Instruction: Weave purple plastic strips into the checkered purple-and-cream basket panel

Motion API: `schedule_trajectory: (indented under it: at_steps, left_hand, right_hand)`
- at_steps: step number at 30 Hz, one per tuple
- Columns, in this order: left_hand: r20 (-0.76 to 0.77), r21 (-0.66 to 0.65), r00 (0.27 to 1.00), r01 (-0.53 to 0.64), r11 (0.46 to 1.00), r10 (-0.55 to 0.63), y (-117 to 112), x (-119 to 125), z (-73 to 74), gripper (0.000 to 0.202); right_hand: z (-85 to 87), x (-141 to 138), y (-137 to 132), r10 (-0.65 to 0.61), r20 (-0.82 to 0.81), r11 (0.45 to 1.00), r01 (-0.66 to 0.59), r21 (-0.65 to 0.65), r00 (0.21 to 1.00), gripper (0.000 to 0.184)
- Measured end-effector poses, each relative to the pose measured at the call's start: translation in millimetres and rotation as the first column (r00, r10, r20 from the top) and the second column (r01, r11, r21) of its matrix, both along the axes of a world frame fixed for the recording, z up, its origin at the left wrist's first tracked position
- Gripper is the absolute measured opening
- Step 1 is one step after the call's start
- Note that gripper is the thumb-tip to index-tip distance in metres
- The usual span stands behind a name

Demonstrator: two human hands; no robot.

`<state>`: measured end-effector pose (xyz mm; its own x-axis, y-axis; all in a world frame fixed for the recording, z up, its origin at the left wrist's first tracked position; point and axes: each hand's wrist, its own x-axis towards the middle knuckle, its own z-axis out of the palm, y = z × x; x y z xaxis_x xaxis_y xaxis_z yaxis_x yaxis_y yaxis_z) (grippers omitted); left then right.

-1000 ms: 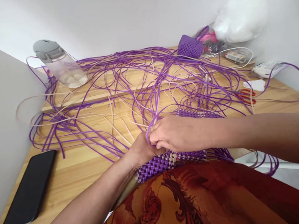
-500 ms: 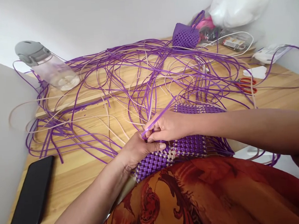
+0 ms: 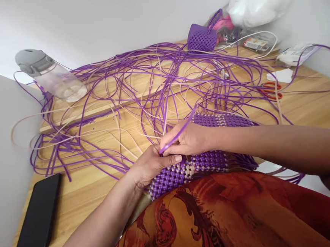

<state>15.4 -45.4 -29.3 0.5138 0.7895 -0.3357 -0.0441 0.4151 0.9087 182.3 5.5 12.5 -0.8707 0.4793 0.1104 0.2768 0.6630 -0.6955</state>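
A purple and beige woven piece (image 3: 172,179) lies at the table's near edge, against the patterned red-brown garment. My left hand (image 3: 151,163) grips its upper left edge, thumb pressed on the weave and fingers behind it. Close beside it, my right hand (image 3: 185,139) is closed in a pinch on a purple plastic strip (image 3: 189,119), whose free end slants up to the right. The fingertips of both hands nearly meet, and the strip's lower end is hidden between them. Past my right wrist, another section of weave (image 3: 210,120) shows.
Long loose purple and beige strips (image 3: 115,70) sprawl over the wooden table (image 3: 82,198). A bottle with a grey lid (image 3: 61,84) and a black phone (image 3: 36,217) are at left. At right are orange-handled scissors (image 3: 270,89), a small purple woven basket (image 3: 201,39) and a white bag (image 3: 261,1).
My right hand has turned and shifted very slightly, and the strip's free end has moved a little right. Both hands keep their grip. The camera view has shifted slightly.
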Motion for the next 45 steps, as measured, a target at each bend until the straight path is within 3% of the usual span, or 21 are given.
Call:
schedule_trajectory:
  at_steps: [5,10,19,24,26,29,33,40,45]
  left_hand:
    - [0.069,-0.085,0.997,-0.022,0.996,0.028,-0.5,0.8,-1.7,0.029]
    - [0.018,-0.254,0.997,-0.07,0.965,0.077,-1.5,4.1,3.8,0.018]
    - [-0.072,-0.155,0.989,-0.143,0.977,0.133,-3.2,6.0,7.0,0.014]
    - [0.008,-0.173,0.997,-0.071,0.982,0.073,-4.8,4.7,6.2,0.016]
    - [0.036,-0.21,0.998,-0.035,0.977,0.044,-5.1,4.5,7.1,0.014]
    - [0.02,-0.253,0.999,-0.029,0.967,0.035,-5.2,4.8,9.7,0.01]
    - [-0.014,-0.266,0.999,-0.05,0.963,0.048,-5.4,5.0,11.9,0.007]
    - [-0.041,-0.169,0.999,0.023,0.985,-0.031,-4.7,2.4,9.5,0.01]
    - [-0.075,-0.108,0.993,0.078,0.991,-0.087,-4.4,-0.5,7.0,0.012]
  right_hand:
    - [-17.2,0.4,4.3,-0.05,-0.109,0.99,0.034,-0.138,0.993,0.012]
    - [-24.0,0.7,2.9,-0.118,-0.152,0.971,0.083,-0.222,0.981,0.015]
    - [-17.6,-6.2,-3.2,-0.185,-0.137,0.972,0.161,-0.17,0.973,0.016]
    - [-7.2,2.9,-8.6,-0.319,-0.122,0.931,0.287,-0.224,0.94,0.023]
    - [-0.4,13.1,-10.2,-0.351,-0.027,0.926,0.343,-0.161,0.936,0.026]
    - [8.4,26.2,-11.9,-0.213,0.19,0.976,0.217,0.004,0.958,0.022]
    - [14.2,29.8,-13.1,-0.028,0.317,0.999,0.014,0.047,0.948,0.022]
    - [24.5,30.4,-15.6,-0.063,0.393,0.995,0.086,-0.043,0.918,0.019]
    - [30.1,28.7,-17.6,-0.045,0.433,0.999,0.039,0.022,0.9,0.02]
